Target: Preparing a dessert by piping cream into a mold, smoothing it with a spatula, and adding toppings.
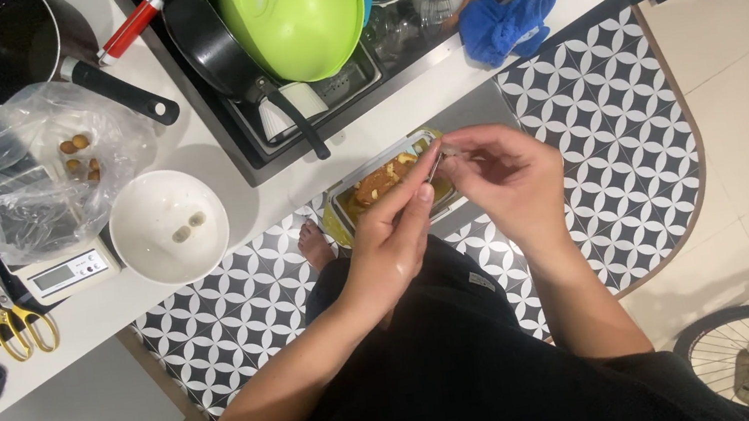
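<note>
Left hand [396,237] pinches small item over food container [380,184], fingertips closed; item too small to identify. Right hand [506,178] meets left fingertips, fingers curled, grip contents unclear. Container: clear, rectangular, brown food inside, at counter edge, just below sink [355,92]. White bowl [168,226] left of container. Scale [66,274], plastic bag [42,165], yellow scissors [20,323] farther left. Blue cloth [506,24] up-right of container.
</note>
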